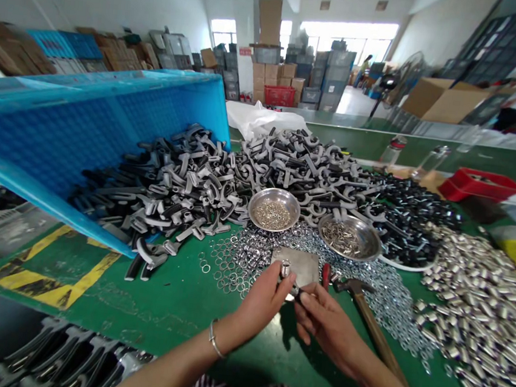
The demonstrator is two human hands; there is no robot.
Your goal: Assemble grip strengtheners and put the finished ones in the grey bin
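Near the front of the green table (147,304), my left hand (271,292) has its fingers closed on a small metal part (285,268) with a ringed, shiny end pointing up. Close beside it on the right, my right hand (317,309) pinches a small dark piece (297,293) that meets the metal part between the hands. How the two pieces join is too small to tell. Just behind the hands lies a flat metal plate (303,265). A red-handled tool (325,275) and a hammer (371,320) with a wooden handle lie to the right.
A tipped blue crate (110,112) spills grey-black handles (195,181) at left. Two metal bowls (274,210) (349,237) hold small parts. Rings (227,269), black pieces (415,215) and silver cylinders (488,313) lie in piles. A red bin (480,186) stands at back right.
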